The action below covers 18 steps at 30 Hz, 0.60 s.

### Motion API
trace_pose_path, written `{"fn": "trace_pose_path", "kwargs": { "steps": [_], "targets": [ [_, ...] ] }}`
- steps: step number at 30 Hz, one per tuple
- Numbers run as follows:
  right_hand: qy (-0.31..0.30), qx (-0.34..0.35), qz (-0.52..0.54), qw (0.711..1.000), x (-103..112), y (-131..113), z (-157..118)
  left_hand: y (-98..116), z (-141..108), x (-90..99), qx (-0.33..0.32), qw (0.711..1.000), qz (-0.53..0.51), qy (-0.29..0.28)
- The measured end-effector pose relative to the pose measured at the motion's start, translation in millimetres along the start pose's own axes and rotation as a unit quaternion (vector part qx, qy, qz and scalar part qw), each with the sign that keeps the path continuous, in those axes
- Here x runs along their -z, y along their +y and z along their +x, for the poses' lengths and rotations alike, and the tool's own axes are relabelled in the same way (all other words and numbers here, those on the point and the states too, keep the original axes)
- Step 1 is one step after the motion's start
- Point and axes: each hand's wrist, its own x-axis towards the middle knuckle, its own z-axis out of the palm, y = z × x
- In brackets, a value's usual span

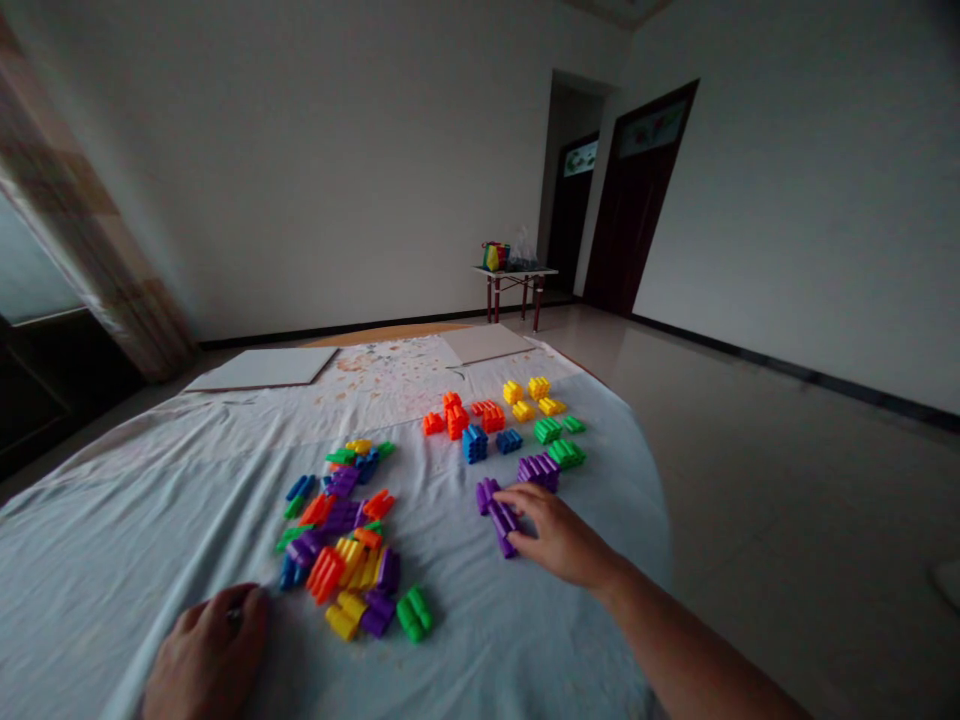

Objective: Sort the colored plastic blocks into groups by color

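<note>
My right hand (559,535) reaches in from the right, its thumb and fingers closed on a purple block (502,525) made of joined tubes. Another purple block (487,494) touches its far end, and a larger purple cluster (538,470) lies just beyond the fingers. At the lower left, my left hand (210,655) rests on the cloth with its fingers curled in; nothing shows in it. Beside it spreads a mixed heap of blocks, including an orange block (326,574), a yellow block (346,615), a purple block (377,613) and a green block (415,613).
Colour groups lie farther out: orange blocks (457,420), blue blocks (474,443), green blocks (566,453) and yellow blocks (538,388). Two flat boards, a white board (262,368) and a beige board (487,343), lie on the far side of the cloth-covered table (187,500). Behind stands a small table (517,271).
</note>
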Motion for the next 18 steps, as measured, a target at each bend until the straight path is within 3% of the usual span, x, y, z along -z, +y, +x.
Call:
{"fn": "trace_pose_path", "kwargs": {
  "steps": [5,10,18],
  "targets": [
    [0.036,-0.072,-0.017,0.997,19.0,32.7,-26.1,-9.1,6.1,-6.9,0.014,1.0,0.017,-0.006],
    [0.042,-0.093,-0.028,0.994,15.1,43.6,-41.0,-15.7,11.7,-13.0,0.014,1.0,0.026,-0.006],
    [0.03,-0.095,-0.037,0.994,5.1,49.4,-38.7,-14.4,9.7,-12.0,0.008,0.999,0.032,-0.004]
  ]
}}
